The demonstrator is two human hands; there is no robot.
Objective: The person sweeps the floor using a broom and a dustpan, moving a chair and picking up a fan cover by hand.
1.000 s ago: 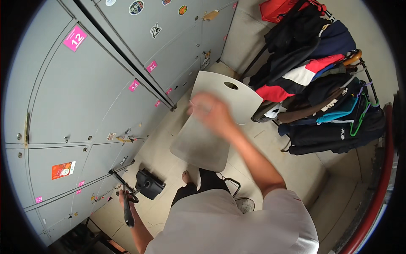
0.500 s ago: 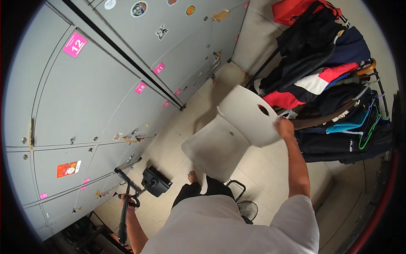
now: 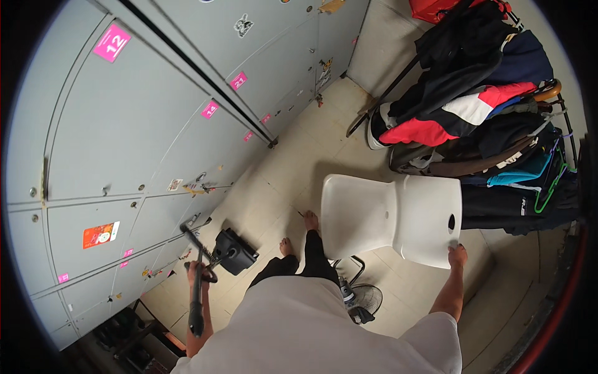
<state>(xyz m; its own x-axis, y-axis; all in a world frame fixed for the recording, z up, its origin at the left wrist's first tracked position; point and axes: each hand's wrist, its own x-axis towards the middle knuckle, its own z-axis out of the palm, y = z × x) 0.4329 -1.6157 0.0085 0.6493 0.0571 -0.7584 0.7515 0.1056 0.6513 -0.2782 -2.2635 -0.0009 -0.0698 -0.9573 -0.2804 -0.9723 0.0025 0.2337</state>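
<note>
Lockers (image 3: 124,143) in grey along the left. Left hand (image 3: 193,273) closed around a black broom (image 3: 197,315); cannot tell if also around the handle of the black dustpan (image 3: 238,250) just beside it. Next, bare feet (image 3: 310,220) on pale tiles (image 3: 311,146), then a wire-caged fan (image 3: 369,300). White chair (image 3: 367,215) right of the feet; right hand (image 3: 458,255) gripping the corner of its backrest (image 3: 430,218), hanging clothes (image 3: 489,124) beyond.

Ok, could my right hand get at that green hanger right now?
Probably not as things stand: the right hand has its grip on the white chair. The green hanger looks uncovered beside the dark clothes, so letting go might free the way, though reach is hard to judge.
</note>
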